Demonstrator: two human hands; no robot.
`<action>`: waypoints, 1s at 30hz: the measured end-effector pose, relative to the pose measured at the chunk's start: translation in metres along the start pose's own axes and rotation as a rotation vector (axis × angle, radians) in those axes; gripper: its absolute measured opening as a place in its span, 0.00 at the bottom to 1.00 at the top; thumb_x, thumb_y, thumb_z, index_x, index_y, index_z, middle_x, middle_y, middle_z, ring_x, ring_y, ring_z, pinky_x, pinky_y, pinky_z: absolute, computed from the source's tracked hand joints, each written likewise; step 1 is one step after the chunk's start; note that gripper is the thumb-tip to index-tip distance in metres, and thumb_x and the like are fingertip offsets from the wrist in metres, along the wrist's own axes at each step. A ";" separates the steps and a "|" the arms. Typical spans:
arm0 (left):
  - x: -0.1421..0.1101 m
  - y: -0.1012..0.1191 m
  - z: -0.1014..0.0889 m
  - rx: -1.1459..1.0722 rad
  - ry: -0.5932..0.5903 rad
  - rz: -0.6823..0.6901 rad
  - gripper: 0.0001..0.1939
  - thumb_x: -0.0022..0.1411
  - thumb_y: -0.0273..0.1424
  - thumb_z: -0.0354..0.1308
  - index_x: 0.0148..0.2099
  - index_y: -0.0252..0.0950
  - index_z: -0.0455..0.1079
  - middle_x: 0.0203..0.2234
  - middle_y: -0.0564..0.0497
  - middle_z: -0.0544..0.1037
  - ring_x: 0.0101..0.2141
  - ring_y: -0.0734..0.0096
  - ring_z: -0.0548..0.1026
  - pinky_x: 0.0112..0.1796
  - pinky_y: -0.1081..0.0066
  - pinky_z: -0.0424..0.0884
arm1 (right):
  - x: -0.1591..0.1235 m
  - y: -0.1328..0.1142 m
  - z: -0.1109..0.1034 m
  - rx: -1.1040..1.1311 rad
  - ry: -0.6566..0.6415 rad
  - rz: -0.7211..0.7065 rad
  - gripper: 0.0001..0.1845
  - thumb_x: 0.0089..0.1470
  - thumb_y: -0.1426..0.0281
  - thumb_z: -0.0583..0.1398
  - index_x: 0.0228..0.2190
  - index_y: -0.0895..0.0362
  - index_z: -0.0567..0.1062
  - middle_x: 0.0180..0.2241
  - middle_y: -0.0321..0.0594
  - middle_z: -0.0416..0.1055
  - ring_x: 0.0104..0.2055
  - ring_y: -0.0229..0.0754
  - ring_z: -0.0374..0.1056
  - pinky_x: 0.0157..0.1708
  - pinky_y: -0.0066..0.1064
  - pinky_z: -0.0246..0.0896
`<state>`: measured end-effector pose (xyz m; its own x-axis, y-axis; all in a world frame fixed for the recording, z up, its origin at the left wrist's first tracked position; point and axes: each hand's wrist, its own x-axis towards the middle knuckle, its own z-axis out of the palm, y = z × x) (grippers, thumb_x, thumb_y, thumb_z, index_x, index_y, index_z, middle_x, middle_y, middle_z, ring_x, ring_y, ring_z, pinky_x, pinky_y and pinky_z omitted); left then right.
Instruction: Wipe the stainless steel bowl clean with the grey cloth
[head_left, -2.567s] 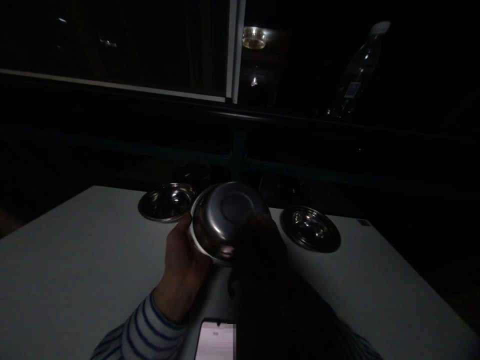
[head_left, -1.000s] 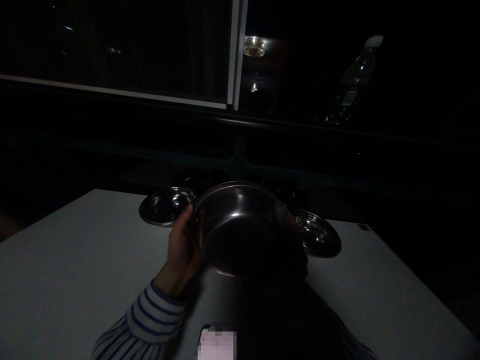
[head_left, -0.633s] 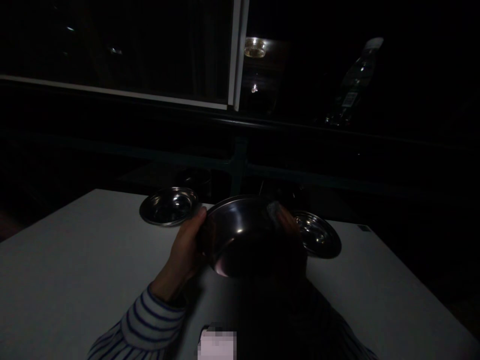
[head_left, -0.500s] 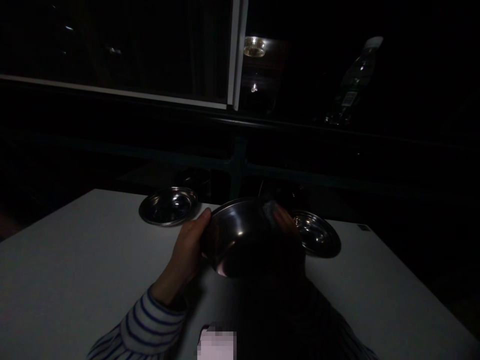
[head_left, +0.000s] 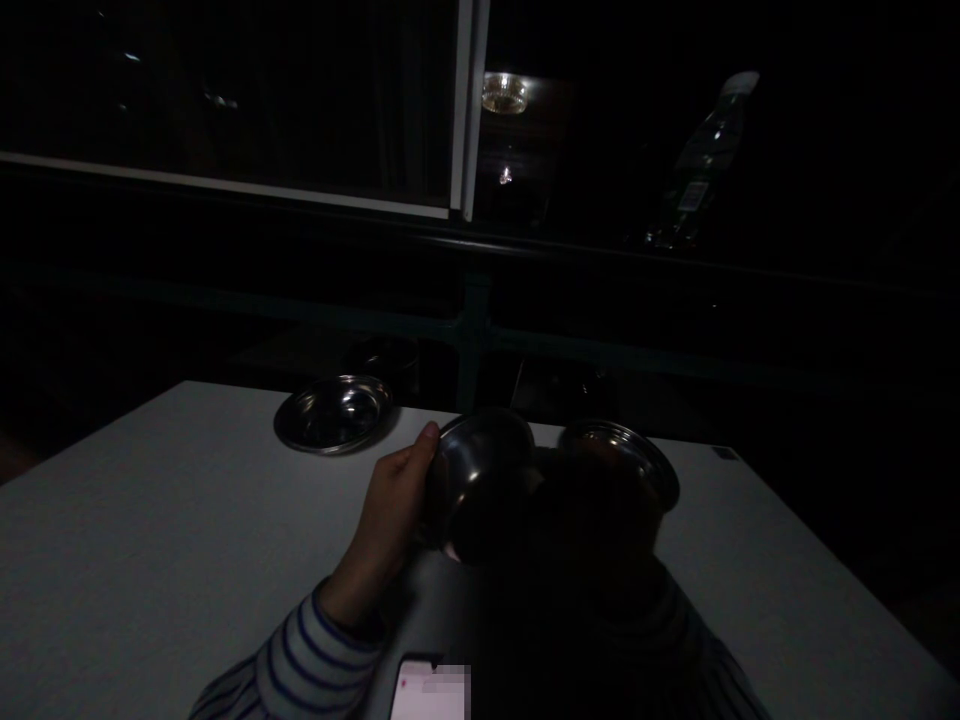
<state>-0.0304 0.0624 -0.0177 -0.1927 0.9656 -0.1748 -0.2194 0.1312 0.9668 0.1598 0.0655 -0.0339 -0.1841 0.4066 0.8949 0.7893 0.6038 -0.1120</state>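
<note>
A deep stainless steel bowl (head_left: 480,480) is held tilted above the table, its rim toward the far side. My left hand (head_left: 394,490) is closed on its left side, the thumb near the rim. My right hand (head_left: 607,510) is at the bowl's right side, mostly lost in deep shadow. A small pale patch by its fingertips looks like the greyish cloth (head_left: 531,480), pressed to the bowl; its outline is unclear. Behind the right hand lies a shallow metal dish (head_left: 652,465), partly covered by it.
Another shallow metal dish (head_left: 334,415) sits at the white table's (head_left: 187,520) far left. A lit phone (head_left: 427,690) lies at the near edge. Beyond are a plastic bottle (head_left: 709,150) on a ledge and a dark window (head_left: 225,100). The surroundings are very dark.
The right hand has turned and moved right and down along the bowl, into deeper shadow. The bowl has tipped and shifted slightly down, with the left hand still on it.
</note>
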 end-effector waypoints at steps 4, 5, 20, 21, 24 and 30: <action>0.004 0.003 -0.004 -0.136 0.104 -0.046 0.21 0.48 0.49 0.59 0.29 0.33 0.74 0.18 0.52 0.74 0.20 0.73 0.71 0.24 0.73 0.67 | 0.011 0.008 -0.017 -0.239 0.060 0.196 0.12 0.60 0.68 0.46 0.37 0.58 0.67 0.25 0.38 0.70 0.25 0.40 0.68 0.24 0.31 0.61; 0.005 0.003 -0.004 -0.171 0.110 -0.080 0.21 0.49 0.48 0.59 0.31 0.33 0.74 0.19 0.52 0.75 0.21 0.72 0.72 0.25 0.73 0.68 | 0.014 0.009 -0.018 -0.305 0.020 0.210 0.14 0.60 0.66 0.45 0.37 0.58 0.67 0.26 0.40 0.70 0.26 0.42 0.68 0.24 0.31 0.60; 0.000 -0.003 0.006 -0.376 0.221 -0.207 0.14 0.57 0.40 0.56 0.34 0.33 0.74 0.26 0.49 0.79 0.25 0.71 0.76 0.28 0.73 0.71 | -0.008 -0.026 0.043 -0.027 -0.016 -0.245 0.21 0.59 0.64 0.49 0.50 0.62 0.62 0.51 0.52 0.64 0.57 0.49 0.56 0.50 0.43 0.62; 0.001 -0.002 0.005 -0.373 0.246 -0.194 0.14 0.57 0.39 0.55 0.34 0.33 0.74 0.25 0.49 0.79 0.24 0.72 0.76 0.27 0.73 0.71 | -0.010 -0.029 0.048 0.001 -0.061 -0.220 0.21 0.59 0.64 0.50 0.51 0.61 0.62 0.52 0.51 0.63 0.59 0.50 0.54 0.53 0.46 0.59; 0.002 -0.002 0.001 -0.317 0.220 -0.183 0.16 0.56 0.42 0.56 0.36 0.34 0.74 0.24 0.50 0.79 0.23 0.71 0.75 0.26 0.72 0.71 | -0.010 -0.022 0.051 0.062 -0.190 -0.212 0.22 0.60 0.67 0.48 0.54 0.61 0.59 0.56 0.51 0.59 0.62 0.50 0.49 0.56 0.48 0.57; 0.003 -0.004 0.000 -0.300 0.163 -0.196 0.17 0.54 0.44 0.57 0.37 0.34 0.74 0.24 0.51 0.78 0.24 0.69 0.75 0.26 0.71 0.71 | -0.012 -0.016 0.048 0.056 -0.202 -0.249 0.25 0.59 0.66 0.50 0.55 0.64 0.58 0.55 0.56 0.60 0.62 0.51 0.49 0.55 0.50 0.57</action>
<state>-0.0305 0.0645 -0.0217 -0.2640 0.8772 -0.4010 -0.5319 0.2144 0.8192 0.1211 0.0842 -0.0637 -0.4845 0.3666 0.7943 0.6729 0.7363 0.0707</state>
